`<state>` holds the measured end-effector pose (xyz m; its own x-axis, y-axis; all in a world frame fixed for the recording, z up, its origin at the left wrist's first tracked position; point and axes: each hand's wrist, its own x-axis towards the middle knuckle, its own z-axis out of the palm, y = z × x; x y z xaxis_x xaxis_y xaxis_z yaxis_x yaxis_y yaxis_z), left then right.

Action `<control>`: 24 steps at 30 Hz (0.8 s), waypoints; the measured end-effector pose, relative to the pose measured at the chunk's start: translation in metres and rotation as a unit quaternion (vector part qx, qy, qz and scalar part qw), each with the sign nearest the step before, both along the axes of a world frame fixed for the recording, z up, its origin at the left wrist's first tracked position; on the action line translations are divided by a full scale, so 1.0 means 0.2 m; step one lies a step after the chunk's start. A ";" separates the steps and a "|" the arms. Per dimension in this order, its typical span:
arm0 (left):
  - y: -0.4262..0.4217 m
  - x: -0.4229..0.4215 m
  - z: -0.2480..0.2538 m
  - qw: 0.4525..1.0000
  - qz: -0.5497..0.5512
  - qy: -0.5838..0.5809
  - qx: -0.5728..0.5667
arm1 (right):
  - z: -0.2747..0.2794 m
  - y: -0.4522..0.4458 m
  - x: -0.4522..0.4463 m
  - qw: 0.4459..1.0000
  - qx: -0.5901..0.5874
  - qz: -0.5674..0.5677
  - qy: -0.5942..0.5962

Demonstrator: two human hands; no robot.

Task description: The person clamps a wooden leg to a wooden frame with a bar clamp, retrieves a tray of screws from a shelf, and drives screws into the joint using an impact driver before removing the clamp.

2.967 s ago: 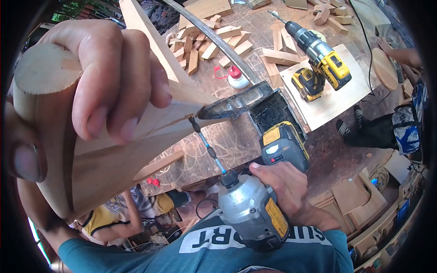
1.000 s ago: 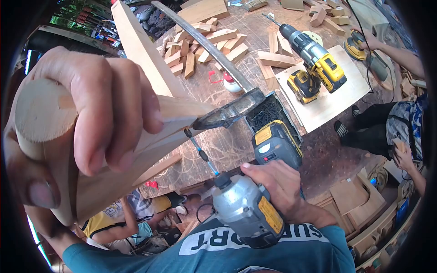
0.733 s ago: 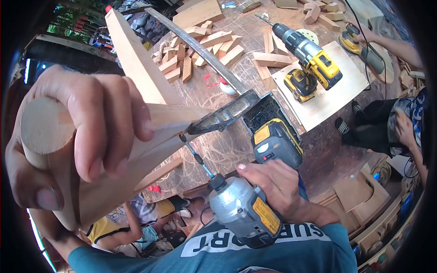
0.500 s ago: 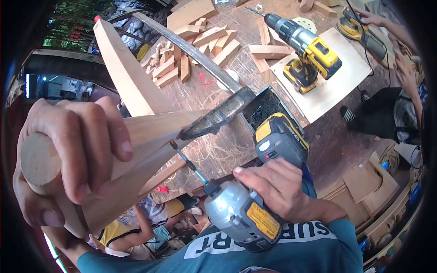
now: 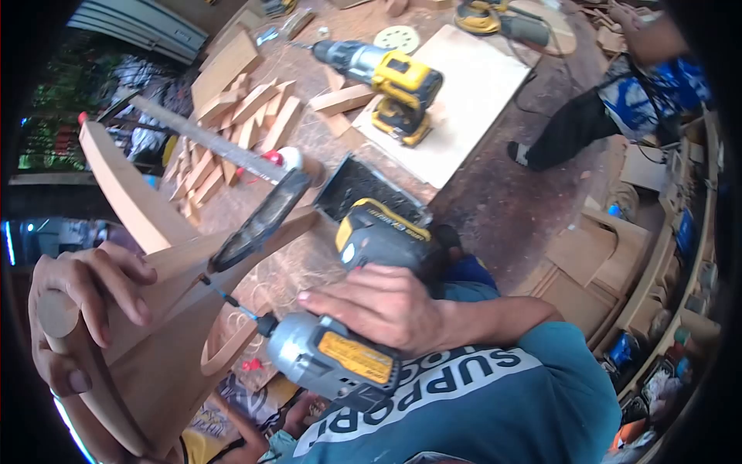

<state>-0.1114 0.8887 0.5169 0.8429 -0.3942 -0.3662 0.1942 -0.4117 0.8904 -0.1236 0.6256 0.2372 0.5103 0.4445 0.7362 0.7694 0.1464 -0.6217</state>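
My left hand [image 5: 93,301] is wrapped round the rounded end of a pale wooden piece [image 5: 178,340]. In my right hand [image 5: 379,301] is an impact driver [image 5: 332,357] with a yellow label and a yellow-and-black battery. Its long bit [image 5: 232,300] points left, and the tip meets the wood just below the clamp jaw; any screw there is too small to make out. A bar clamp [image 5: 259,220] presses its dark jaw on the wood, and its metal bar runs to the upper left. Beyond the driver's battery lies a black box [image 5: 367,189] of dark screws.
A yellow drill [image 5: 386,77] stands on a pale board [image 5: 464,100]. Cut wood blocks [image 5: 247,116] are heaped behind the clamp. A sander [image 5: 502,23] sits at the far edge. Co-workers are at the right [image 5: 595,116] and below the bench. Shelves [image 5: 657,309] line the right side.
My view has turned, so the bench things appear further left. The co-worker's hand has left the sander. My hands keep their hold, and the bit stays near the clamp jaw.
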 end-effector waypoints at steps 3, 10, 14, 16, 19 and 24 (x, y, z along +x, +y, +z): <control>-0.07 -0.03 0.01 0.999 0.036 -0.006 0.022 | -0.03 -0.02 -0.05 1.000 0.002 -0.011 -0.002; -0.25 -0.16 0.13 0.937 0.215 -0.043 0.271 | -0.11 -0.18 -0.07 0.994 0.003 0.092 0.055; -0.27 -0.27 0.05 0.856 0.271 -0.228 0.377 | -0.25 -0.45 0.07 0.989 -0.012 0.117 0.086; -0.17 -0.33 0.04 0.795 0.268 -0.290 0.462 | -0.28 -0.67 0.07 0.949 -0.159 0.040 0.268; -0.15 -0.36 0.00 0.755 0.263 -0.299 0.521 | -0.27 -1.01 0.17 0.947 -0.205 -0.144 0.200; -0.41 -0.41 -0.03 0.661 0.256 -0.313 0.632 | -0.40 -1.18 0.64 0.926 0.022 -0.248 0.284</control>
<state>-0.1940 0.8071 0.5103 0.8896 0.2893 0.3534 0.3531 -0.9265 -0.1302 0.0036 0.3895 0.1571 0.9541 0.0282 0.2980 0.2993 -0.1017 -0.9487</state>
